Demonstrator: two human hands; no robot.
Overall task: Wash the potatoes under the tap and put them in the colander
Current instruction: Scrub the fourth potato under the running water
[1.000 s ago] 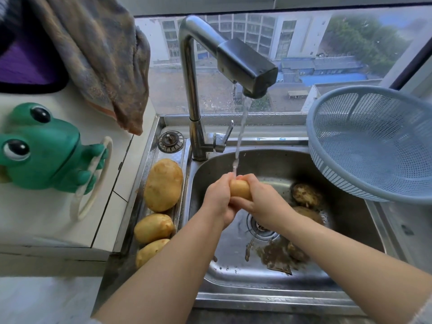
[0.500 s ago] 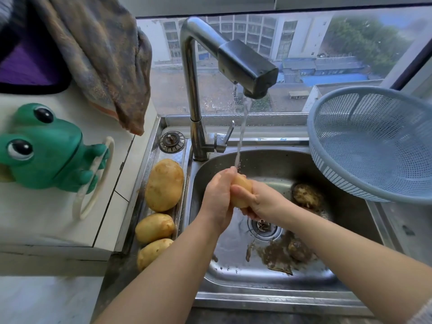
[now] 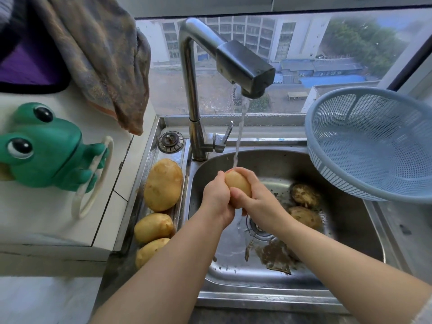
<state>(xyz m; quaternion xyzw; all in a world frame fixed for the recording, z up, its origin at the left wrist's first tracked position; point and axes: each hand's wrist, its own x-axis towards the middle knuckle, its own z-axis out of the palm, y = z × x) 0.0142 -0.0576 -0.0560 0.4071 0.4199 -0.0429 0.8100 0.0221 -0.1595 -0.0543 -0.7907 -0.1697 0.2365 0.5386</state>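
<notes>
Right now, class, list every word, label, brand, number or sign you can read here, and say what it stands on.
None can be read.
The tap, the colander, the green frog figure and the hanging cloth carry no visible lettering.
The buildings outside the window are too small and blurred to show any sign.
</notes>
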